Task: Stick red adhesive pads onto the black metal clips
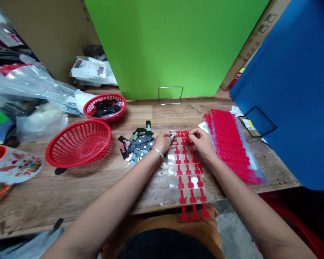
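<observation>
Film (186, 158), clear with red T-shapes, lies under my right hand (202, 142), fingers pinched together; my left hand (162, 142) pinches a flat black tab (173, 138).

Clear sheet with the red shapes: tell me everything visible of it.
The sheet looks like thin, glossy, see-through plastic, bearing red shapes in three columns, most with a narrow stem on a wider base. It lies lengthwise toward the person, mostly flat on the wooden table, its near end reaching past the table's edge. The left hand and right hand are at its far end; exact contact is unclear.
</observation>
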Demonstrator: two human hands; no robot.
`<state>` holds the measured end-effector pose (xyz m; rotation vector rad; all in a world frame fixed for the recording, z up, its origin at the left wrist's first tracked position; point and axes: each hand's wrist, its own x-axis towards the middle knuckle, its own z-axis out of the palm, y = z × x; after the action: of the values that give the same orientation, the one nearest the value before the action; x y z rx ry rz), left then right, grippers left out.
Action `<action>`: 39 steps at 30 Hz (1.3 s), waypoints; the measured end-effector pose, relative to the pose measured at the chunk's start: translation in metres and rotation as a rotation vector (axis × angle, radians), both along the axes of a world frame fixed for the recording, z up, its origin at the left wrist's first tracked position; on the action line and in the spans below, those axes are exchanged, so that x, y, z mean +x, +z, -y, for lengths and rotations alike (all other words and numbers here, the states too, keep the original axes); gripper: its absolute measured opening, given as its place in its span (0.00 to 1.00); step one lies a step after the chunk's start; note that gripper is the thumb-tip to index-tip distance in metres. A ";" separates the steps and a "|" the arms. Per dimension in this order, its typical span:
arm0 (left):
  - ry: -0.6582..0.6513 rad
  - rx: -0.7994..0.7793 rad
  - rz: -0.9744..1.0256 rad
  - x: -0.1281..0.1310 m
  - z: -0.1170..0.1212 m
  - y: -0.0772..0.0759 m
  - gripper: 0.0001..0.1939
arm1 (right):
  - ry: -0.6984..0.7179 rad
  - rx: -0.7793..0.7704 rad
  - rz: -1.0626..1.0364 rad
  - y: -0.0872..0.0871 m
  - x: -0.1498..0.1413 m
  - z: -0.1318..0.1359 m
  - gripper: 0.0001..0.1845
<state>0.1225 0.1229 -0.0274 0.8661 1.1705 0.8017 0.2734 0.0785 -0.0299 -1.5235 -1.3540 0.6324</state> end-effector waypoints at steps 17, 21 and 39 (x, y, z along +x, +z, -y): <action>-0.044 -0.224 0.261 -0.049 0.106 0.014 0.14 | 0.005 -0.148 -0.374 0.004 -0.067 0.090 0.08; -0.044 -0.229 0.283 -0.049 0.105 0.009 0.14 | 0.012 -0.146 -0.322 -0.002 -0.070 0.092 0.07; -0.088 -0.214 0.271 -0.049 0.103 0.008 0.13 | 0.067 -0.155 -0.260 -0.007 -0.068 0.094 0.04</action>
<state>0.0730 0.0195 -0.0196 0.6063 0.9523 0.6838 0.2052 -0.0159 -0.0366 -1.4631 -1.1831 0.9616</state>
